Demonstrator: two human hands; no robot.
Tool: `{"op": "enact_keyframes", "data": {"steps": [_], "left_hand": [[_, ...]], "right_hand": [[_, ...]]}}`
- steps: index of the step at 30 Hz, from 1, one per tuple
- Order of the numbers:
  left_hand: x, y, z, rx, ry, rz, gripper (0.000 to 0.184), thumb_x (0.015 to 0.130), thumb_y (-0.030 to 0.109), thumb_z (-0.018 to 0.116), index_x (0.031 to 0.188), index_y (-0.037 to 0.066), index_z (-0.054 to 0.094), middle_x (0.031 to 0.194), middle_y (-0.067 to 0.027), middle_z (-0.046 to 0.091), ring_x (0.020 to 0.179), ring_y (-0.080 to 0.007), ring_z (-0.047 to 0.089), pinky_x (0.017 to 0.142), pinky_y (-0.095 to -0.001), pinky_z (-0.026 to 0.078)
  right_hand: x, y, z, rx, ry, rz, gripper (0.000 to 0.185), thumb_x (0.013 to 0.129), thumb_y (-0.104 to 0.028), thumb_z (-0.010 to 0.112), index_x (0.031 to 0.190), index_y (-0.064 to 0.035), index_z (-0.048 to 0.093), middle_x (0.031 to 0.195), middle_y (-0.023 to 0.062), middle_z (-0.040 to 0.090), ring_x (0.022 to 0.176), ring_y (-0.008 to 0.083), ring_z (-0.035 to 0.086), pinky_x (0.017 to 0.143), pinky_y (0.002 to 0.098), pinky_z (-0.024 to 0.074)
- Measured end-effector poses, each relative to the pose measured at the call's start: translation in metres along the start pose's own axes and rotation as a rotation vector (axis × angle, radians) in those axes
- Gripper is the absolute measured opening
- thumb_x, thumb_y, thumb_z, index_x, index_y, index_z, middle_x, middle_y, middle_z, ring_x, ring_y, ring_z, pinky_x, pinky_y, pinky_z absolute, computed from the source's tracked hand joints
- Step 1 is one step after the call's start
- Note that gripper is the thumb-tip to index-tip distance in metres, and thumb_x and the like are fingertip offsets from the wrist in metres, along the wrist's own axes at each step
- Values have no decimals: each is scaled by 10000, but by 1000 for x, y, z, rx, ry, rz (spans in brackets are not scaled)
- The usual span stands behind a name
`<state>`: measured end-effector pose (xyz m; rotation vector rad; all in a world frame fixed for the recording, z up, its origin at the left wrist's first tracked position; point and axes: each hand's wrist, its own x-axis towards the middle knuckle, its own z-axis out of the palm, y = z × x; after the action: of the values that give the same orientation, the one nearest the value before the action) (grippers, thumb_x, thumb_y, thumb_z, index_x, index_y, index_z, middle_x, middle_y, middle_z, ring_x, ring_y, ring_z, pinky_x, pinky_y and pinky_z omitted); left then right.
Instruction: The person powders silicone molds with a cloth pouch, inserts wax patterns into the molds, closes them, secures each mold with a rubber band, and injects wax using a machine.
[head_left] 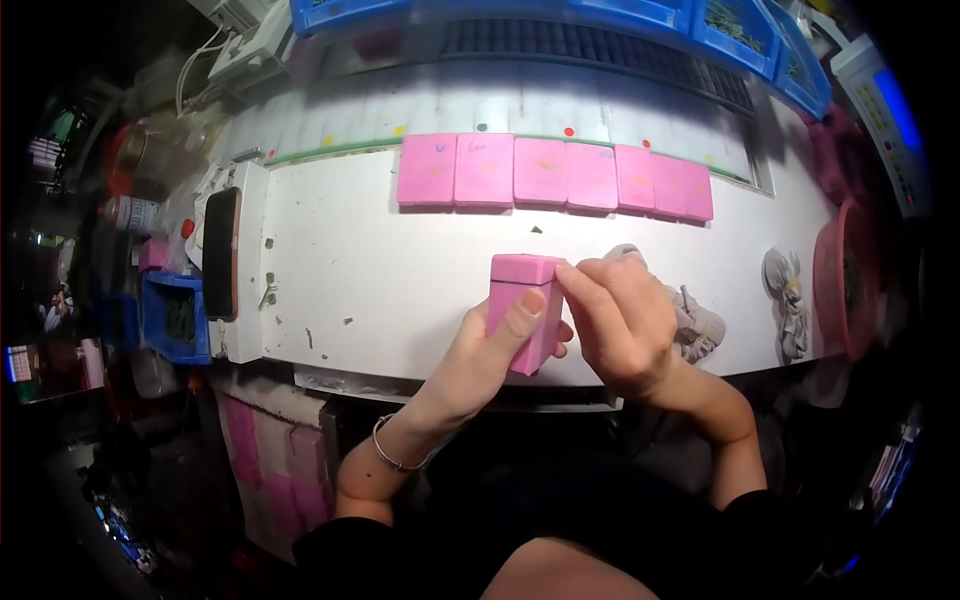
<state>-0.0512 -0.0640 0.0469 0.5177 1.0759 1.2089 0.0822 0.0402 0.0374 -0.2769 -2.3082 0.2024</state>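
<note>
My left hand is wrapped round a pink block and holds it upright above the front of the white table, thumb across its near face. A thin dark line runs across the block just below its top. At the block's upper right corner, my right hand pinches with thumb and forefinger; its other fingers are curled. Whether something small sits in that pinch is hidden. Behind the hands stands a row of several similar pink blocks, some with faint pen marks. A crumpled grey cloth lies beside my right hand.
A phone lies on the left ledge, near a blue bin. Rightward are a tied grey bundle and a pink basin. Blue trays line the back. Small dark scraps dot the white table.
</note>
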Motion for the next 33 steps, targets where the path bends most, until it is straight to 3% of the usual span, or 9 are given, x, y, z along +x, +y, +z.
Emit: {"op": "enact_keyframes", "data": {"steps": [8,10,14,17,22,24,28,30,33], "left_hand": [[5,-8,0,79,-45,28,552,923,500,438,1083,-21,529,898,-88,595,810,-125,575,739,-253,457],[4,-7,-2,78,-29,-29,559,912,500,462,1053,-35,542,871,-90,610,776,-124,588,721,-246,469],[8,-7,-15,19,-108,-85,552,901,490,492,1028,-44,552,836,-94,621,735,-128,597,700,-242,480],[10,-10,-22,84,-239,-198,515,897,460,519,1010,-40,562,801,-100,623,690,-134,596,668,-240,481],[10,-27,-33,-48,-109,-258,532,898,475,505,1007,-42,559,783,-105,624,657,-124,593,616,-229,480],[8,-29,-39,-71,-38,-240,542,899,484,496,1014,-43,552,778,-106,624,653,-118,594,586,-220,477],[6,-32,-47,-86,-55,-165,580,903,522,457,1066,-32,517,793,-103,629,672,-98,607,490,-182,443],[7,-32,-44,-94,-31,-151,576,900,521,467,1090,-21,508,817,-91,621,687,-106,605,530,-201,465],[10,-34,-34,-145,-24,-125,516,914,466,484,1125,-4,489,887,-82,600,760,-111,593,618,-220,476]], "right_hand": [[-4,5,1,35,48,73,225,619,-9,616,838,18,572,718,89,527,569,179,513,464,267,412],[1,1,-12,542,-80,575,134,682,33,593,799,-22,555,713,62,535,579,129,516,466,234,404],[9,14,-27,1287,-156,967,23,800,-1,548,808,-11,528,744,20,567,577,67,521,453,179,391],[6,32,-30,1469,-357,1164,12,820,6,509,826,-4,513,725,41,549,563,62,498,457,183,395],[-15,38,1,1088,-409,1161,48,814,-54,570,826,-14,546,661,17,563,564,72,543,484,195,419],[-24,38,16,688,-331,957,43,795,-39,574,823,-8,564,672,47,574,594,95,563,515,224,438],[-26,34,20,404,-198,731,125,828,-1,560,947,4,600,838,64,599,556,93,560,478,201,430],[-16,28,4,396,-305,767,274,799,-47,615,1071,-28,596,969,80,599,693,154,604,564,236,467],[0,13,-9,557,-414,334,689,699,-176,743,1279,10,421,1183,189,492,1030,326,509,868,382,421]]}}
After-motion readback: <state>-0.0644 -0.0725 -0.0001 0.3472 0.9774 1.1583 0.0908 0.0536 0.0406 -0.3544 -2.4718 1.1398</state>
